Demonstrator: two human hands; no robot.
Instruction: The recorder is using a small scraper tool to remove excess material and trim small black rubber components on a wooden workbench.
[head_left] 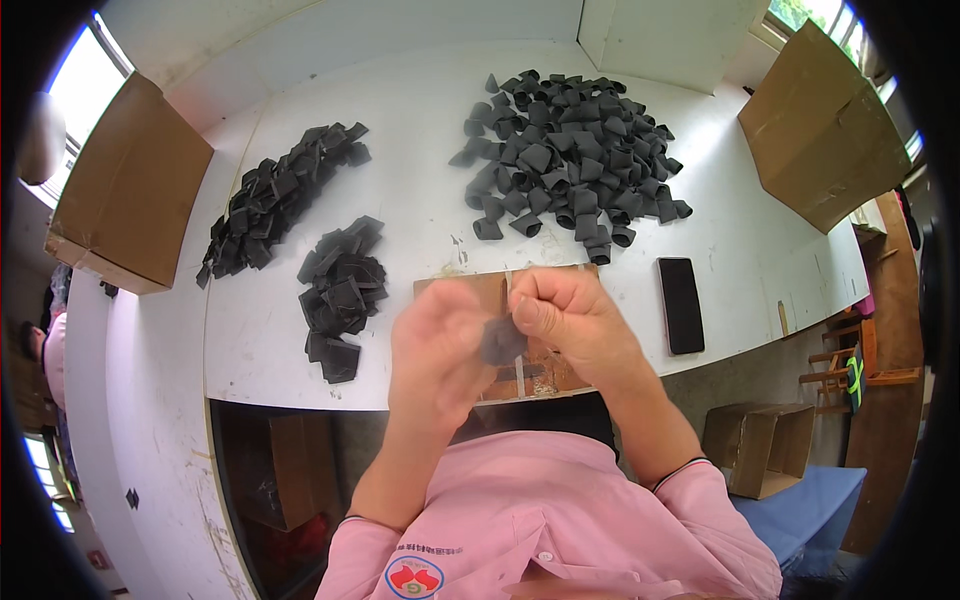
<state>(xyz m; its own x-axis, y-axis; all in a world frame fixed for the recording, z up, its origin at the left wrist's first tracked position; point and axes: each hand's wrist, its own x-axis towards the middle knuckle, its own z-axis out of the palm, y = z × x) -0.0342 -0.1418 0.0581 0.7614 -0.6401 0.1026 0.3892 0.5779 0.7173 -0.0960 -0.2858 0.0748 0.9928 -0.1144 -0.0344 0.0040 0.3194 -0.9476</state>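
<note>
Close in front of my chest, both hands meet over a brown board. My right hand is closed in a pinch at the edge of a small dark grey fabric piece. That piece hangs between the two hands, and its shape is smeared. Motion blurs my left hand, which is beside the piece; its fingers are too unclear to read. Under the hands lies the brown board with light strips across it. Farther off, a large heap of dark grey open tube-shaped pieces covers the table.
Flat dark pieces form two piles on the left, a long far pile and a nearer pile. A black phone lies to the right. Cardboard boxes stand at the left and right of the white table.
</note>
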